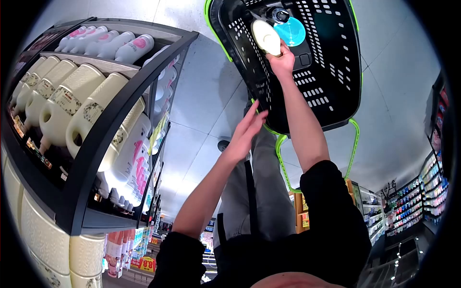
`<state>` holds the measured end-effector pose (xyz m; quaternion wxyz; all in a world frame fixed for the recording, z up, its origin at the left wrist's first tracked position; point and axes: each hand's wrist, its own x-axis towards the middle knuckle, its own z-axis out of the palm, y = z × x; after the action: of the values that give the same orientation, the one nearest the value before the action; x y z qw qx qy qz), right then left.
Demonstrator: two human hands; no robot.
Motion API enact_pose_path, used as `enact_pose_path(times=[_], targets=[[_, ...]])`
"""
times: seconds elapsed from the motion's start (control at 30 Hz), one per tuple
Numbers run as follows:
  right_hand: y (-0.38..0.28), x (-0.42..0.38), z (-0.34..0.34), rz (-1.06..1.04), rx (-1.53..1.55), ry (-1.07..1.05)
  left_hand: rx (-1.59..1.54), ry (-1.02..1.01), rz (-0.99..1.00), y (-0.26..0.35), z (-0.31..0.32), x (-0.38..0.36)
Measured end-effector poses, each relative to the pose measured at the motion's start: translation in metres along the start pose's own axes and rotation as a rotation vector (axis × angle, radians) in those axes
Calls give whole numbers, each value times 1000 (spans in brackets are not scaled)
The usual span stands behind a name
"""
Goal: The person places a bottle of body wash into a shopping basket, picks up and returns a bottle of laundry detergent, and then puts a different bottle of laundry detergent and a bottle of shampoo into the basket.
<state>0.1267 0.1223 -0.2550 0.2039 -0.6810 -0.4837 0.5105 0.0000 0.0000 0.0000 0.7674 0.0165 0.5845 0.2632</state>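
Observation:
My right hand (282, 61) reaches into a black shopping basket (302, 108) and is closed on the end of a cream-coloured bottle (265, 37). The bottle lies tilted over the basket's floor. Beside it in the basket are a bright blue round item (290, 31) and a clear container with a dark cap (278, 15). My left hand (244, 134) holds nothing; its fingers are stretched out and apart, with the tips right at the basket's near left rim.
On my left stands a dark-framed shelf (122, 108) with large cream bottles (67, 103) and white bottles with pink labels (134, 48). The basket's green handle (356, 144) hangs toward me. Grey floor tiles (192, 139) lie below. More stocked shelves (408, 204) stand at right.

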Motion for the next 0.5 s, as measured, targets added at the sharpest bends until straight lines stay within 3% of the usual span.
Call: enact_pose_path(times=[0.13, 0.27, 0.4, 0.43, 0.5], targets=[[19, 2, 26, -5, -79, -27, 64, 113, -33, -44, -37, -35], [-4, -22, -26, 67, -214, -124, 51, 204, -119, -76, -49, -80], [-52, -97, -108, 50, -22, -127, 114, 286, -145, -103, -54, -157], [-49, -120, -126, 8, 5, -35, 137, 310, -141, -109, -54, -178], [-75, -173, -178, 55, -191, -77, 157, 439, -78, -131, -49, -219]])
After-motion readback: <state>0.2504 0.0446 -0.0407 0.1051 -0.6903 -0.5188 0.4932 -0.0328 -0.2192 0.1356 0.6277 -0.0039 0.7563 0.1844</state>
